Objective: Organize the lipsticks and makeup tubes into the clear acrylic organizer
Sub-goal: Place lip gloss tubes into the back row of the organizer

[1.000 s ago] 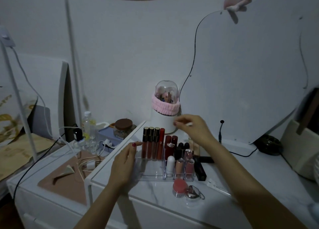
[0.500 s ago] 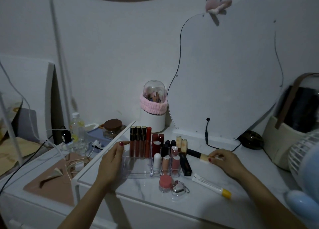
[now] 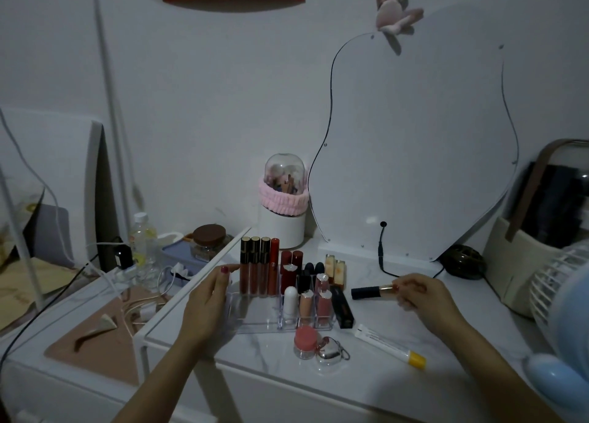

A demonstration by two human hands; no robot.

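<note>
**Inspector:** State the condition of both hands.

**Me:** My right hand (image 3: 417,298) is closed in a fingertip pinch on the gold end of a black-and-gold tube (image 3: 373,292). The tube lies roughly level, black end pointing left toward the clear acrylic organizer (image 3: 255,315). Whether it rests on the marble top or sits just above it, I cannot tell. My left hand (image 3: 207,301) lies flat against the organizer's left wall, fingers loose, gripping nothing.

**Inspector:** Where do the goods stand?

**Me:** Most are upright in the organizer: tall glosses at the back left, red lipsticks (image 3: 290,264) behind, short tubes in the front cells. A black lipstick (image 3: 342,307) lies just beside the right wall. A white tube with a yellow cap (image 3: 390,344) lies well apart on the marble.

**Inspector:** Your method for this step?

**Me:** In my judgement, turn the tube upright before carrying it over, so it clears the standing caps. Lower it straight into a free cell; the wide front-left section looks open. Keep the left hand braced so the light tray does not slide. The risk is knocking over neighbours.
</note>
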